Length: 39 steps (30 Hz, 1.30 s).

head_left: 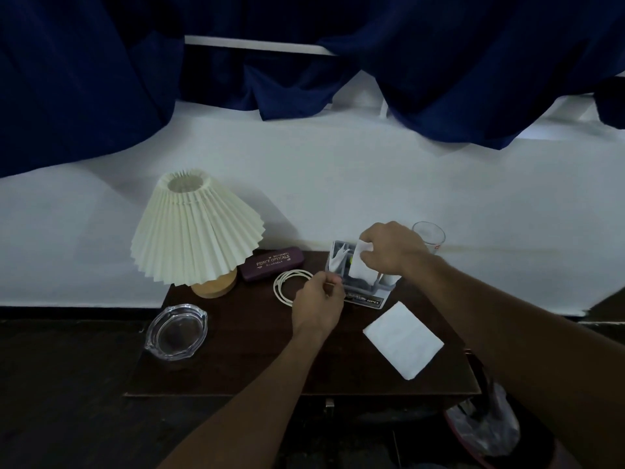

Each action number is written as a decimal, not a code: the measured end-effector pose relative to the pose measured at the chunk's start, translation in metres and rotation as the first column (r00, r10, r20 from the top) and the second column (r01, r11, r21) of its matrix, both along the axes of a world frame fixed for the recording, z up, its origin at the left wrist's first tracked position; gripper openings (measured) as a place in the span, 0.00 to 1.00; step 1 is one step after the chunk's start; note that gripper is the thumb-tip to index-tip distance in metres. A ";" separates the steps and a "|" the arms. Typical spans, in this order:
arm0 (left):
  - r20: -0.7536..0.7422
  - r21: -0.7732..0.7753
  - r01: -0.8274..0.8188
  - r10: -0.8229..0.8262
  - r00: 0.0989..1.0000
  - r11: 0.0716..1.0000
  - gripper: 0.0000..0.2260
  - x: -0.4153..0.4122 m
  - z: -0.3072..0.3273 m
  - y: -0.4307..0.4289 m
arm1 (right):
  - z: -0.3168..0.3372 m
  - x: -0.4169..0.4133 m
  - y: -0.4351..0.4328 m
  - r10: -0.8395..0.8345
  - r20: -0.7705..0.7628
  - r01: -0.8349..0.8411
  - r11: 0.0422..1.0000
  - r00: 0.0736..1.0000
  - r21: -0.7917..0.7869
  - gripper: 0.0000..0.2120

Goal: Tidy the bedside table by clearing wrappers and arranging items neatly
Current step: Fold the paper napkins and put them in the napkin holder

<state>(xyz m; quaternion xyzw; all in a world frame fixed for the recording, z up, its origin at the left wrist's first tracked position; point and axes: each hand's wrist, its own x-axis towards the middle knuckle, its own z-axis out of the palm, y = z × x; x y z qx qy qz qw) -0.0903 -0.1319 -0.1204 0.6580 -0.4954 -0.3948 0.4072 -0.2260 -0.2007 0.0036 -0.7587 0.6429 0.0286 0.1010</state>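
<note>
Maroon case: "PRINCE OPTICALS"

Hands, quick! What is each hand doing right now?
Left hand: closed, pinching something too small to tell.
Right hand: closed on a white napkin at the holder.

- Dim overall, cool bluish cast.
- Lampshade throws soft shadow rightward on white wall.
- Dark counter and floor lose detail in murk.
- Wide-angle bending: curtains and wall line curve toward edges.
- Mild softness, glass faint.
</note>
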 end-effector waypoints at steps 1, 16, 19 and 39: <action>-0.005 0.003 0.003 -0.003 1.000 1.000 0.04 0.000 -0.001 0.001 | 0.001 -0.001 -0.002 0.014 -0.015 -0.014 1.000 1.000 0.005 0.21; 0.019 0.046 0.020 -0.021 1.000 0.999 0.04 0.006 -0.017 0.004 | -0.034 0.002 0.000 0.133 -0.118 -0.123 0.989 0.984 0.083 0.18; 0.006 0.050 0.027 -0.027 1.000 0.998 0.04 0.004 -0.019 0.007 | -0.038 0.005 0.002 0.189 -0.205 -0.181 0.982 0.960 0.057 0.08; 0.104 0.039 0.038 -0.042 0.994 0.999 0.04 -0.003 0.008 0.023 | -0.039 -0.070 0.049 -0.249 0.348 0.372 0.860 0.904 -0.349 0.13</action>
